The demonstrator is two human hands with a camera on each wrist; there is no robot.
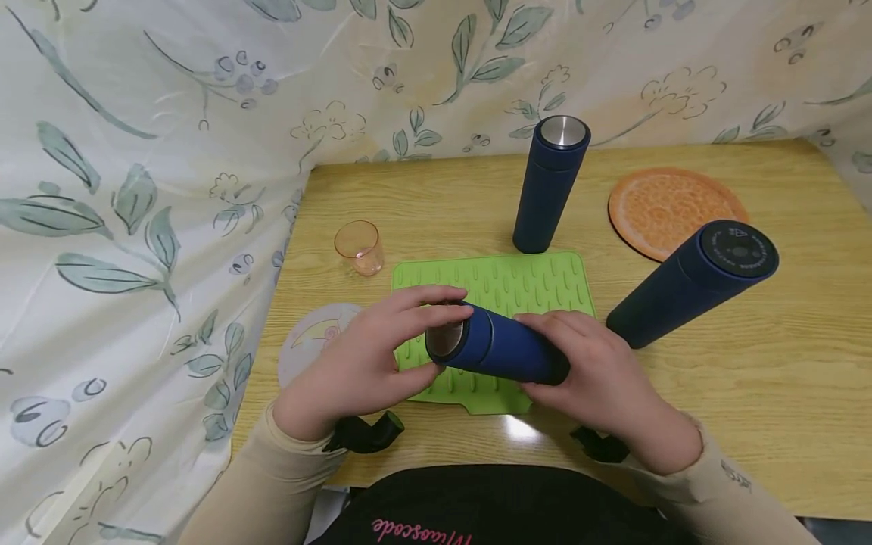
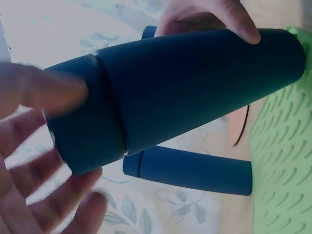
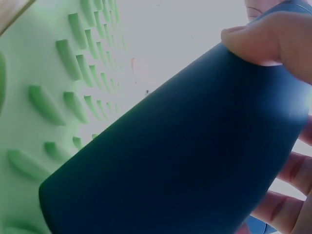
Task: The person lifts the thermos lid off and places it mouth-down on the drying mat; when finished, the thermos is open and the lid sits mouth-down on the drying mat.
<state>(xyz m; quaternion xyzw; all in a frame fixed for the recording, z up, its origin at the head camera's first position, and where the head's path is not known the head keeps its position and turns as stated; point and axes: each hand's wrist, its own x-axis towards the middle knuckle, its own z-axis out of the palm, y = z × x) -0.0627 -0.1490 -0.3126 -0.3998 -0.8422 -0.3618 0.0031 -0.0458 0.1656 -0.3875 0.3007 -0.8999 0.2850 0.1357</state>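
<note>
A dark blue thermos flask (image 1: 514, 352) is held tilted above a green ridged mat (image 1: 490, 280), its silver-topped lid toward the left. My right hand (image 1: 593, 367) grips its body near the base; in the right wrist view the thumb lies across the blue body (image 3: 170, 136). Around the lid end is my left hand (image 1: 371, 352), with fingers over the top and thumb on the near side. The left wrist view shows that thumb (image 2: 44, 90), blurred, on the lid. A narrow seam (image 2: 109, 102) runs between lid and body.
Behind the mat stands a second blue flask (image 1: 548, 189); a third (image 1: 681, 288), with a black printed disc on top, stands right of it. An orange round mat (image 1: 674, 204) lies at back right. A clear orange-tinted cup (image 1: 361, 246) and a round pale coaster (image 1: 306, 333) are left.
</note>
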